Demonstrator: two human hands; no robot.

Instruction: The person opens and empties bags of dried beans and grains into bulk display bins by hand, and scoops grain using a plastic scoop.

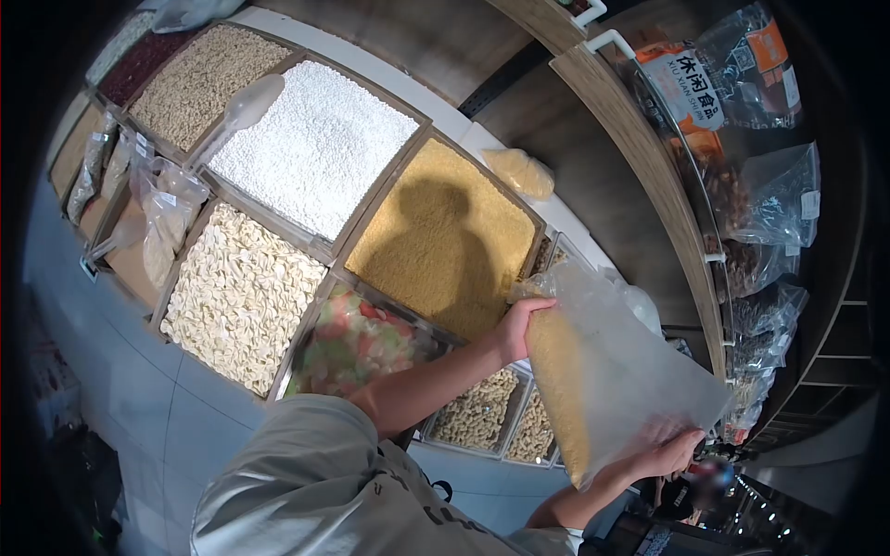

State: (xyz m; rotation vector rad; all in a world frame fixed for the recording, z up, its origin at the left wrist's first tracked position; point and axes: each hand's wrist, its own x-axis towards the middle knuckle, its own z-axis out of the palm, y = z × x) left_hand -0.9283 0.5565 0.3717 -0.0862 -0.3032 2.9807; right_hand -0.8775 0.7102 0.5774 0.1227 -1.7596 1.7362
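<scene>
A clear plastic bag (640,375) with yellow grain (559,398) along its left side is stretched between my two hands. My left hand (524,329) is closed on the bag's upper left edge, beside the grain. My right hand (675,454) is closed on the bag's lower right part. The bag hangs tilted above bins of nuts (477,408), partly covering them. Just beyond my left hand is a bin of similar yellow grain (380,255), with a person's shadow across it.
Neighbouring bins hold white pearl-like grains (315,139), pale dried slices (243,292), beige grain (209,79) and colourful pieces (357,338). A clear scoop (252,102) lies on the white grains. A filled bag (519,173) rests on the ledge. Packaged snacks (691,88) line a wooden shelf at right.
</scene>
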